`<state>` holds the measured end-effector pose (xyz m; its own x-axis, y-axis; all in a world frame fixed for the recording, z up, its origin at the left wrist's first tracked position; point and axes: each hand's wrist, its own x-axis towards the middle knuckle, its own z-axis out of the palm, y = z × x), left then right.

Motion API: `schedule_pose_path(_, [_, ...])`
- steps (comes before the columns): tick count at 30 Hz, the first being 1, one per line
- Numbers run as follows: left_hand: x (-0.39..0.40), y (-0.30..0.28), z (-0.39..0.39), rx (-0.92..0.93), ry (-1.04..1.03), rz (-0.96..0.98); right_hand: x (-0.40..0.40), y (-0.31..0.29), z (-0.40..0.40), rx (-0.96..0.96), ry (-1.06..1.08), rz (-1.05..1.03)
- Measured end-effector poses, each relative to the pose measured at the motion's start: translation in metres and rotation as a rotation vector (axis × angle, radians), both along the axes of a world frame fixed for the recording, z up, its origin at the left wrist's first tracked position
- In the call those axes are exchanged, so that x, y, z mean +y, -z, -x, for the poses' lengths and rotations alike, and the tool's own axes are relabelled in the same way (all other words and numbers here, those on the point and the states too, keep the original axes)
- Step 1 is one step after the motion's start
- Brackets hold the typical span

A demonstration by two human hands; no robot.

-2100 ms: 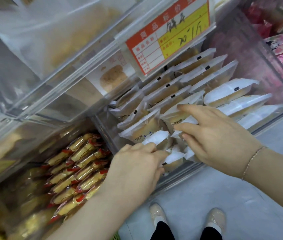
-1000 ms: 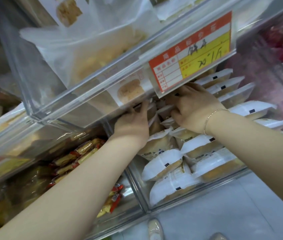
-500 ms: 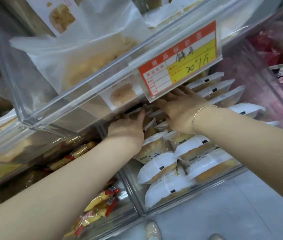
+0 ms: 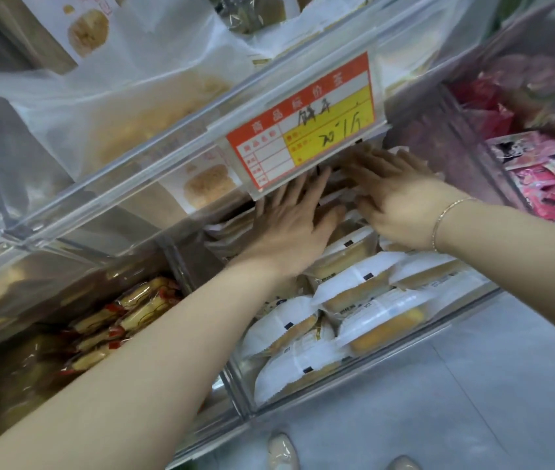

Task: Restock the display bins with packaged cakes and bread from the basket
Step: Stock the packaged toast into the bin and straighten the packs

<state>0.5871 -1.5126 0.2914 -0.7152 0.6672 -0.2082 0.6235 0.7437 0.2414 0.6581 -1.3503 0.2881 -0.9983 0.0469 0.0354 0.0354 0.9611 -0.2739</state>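
Our left hand [image 4: 294, 222] and right hand [image 4: 401, 198] lie spread flat, fingers straight, pressing white-wrapped packaged cakes [image 4: 347, 290] at the back of the clear display bin [image 4: 303, 401]. We judge them light, soft and crushable in slippery film, best taken gently by the sides

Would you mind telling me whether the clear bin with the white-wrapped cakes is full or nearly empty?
Fairly full: white cake packs fill the clear bin from its front wall back under both hands.

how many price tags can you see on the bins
1. The orange and yellow price tag hangs on the front edge of the upper clear bin, just above both hands. Others may lie outside the view.
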Motion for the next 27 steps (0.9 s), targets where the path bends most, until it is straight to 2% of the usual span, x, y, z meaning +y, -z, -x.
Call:
schedule_pose_path(3, [-0.001, 0.009, -0.004, 0.013, 0.013, 0.024, 0.009, 0.004, -0.001, 0.063, -0.012, 0.000])
schedule_pose_path(7, [-0.020, -0.020, -0.010, -0.125, -0.029, -0.074, 0.003, -0.008, -0.003, 0.096, -0.048, 0.076])
schedule_pose_path(8, [-0.030, -0.029, -0.013, -0.119, -0.050, -0.048, -0.001, -0.014, -0.007, 0.101, -0.067, 0.104])
schedule_pose_path(12, [-0.082, -0.056, -0.028, 0.334, -0.003, 0.402, -0.035, -0.029, -0.023, -0.022, -0.120, 0.217])
schedule_pose_path(15, [-0.095, -0.063, -0.031, 0.435, 0.110, 0.603, -0.065, -0.031, -0.010, -0.090, -0.128, 0.226])
schedule_pose_path(18, [-0.089, -0.059, -0.029, 0.439, 0.140, 0.683, -0.087, -0.030, 0.018, -0.140, -0.048, 0.165])
schedule_pose_path(21, [-0.079, -0.051, -0.024, 0.399, 0.074, 0.724, -0.103, -0.026, 0.034, -0.109, -0.065, 0.062])
schedule_pose_path(24, [-0.073, -0.045, -0.018, 0.391, 0.031, 0.715, -0.103, -0.026, 0.037, -0.091, -0.099, 0.060])
schedule_pose_path(27, [-0.076, -0.045, -0.018, 0.447, 0.080, 0.664, -0.098, -0.023, 0.033, -0.078, -0.154, 0.051])
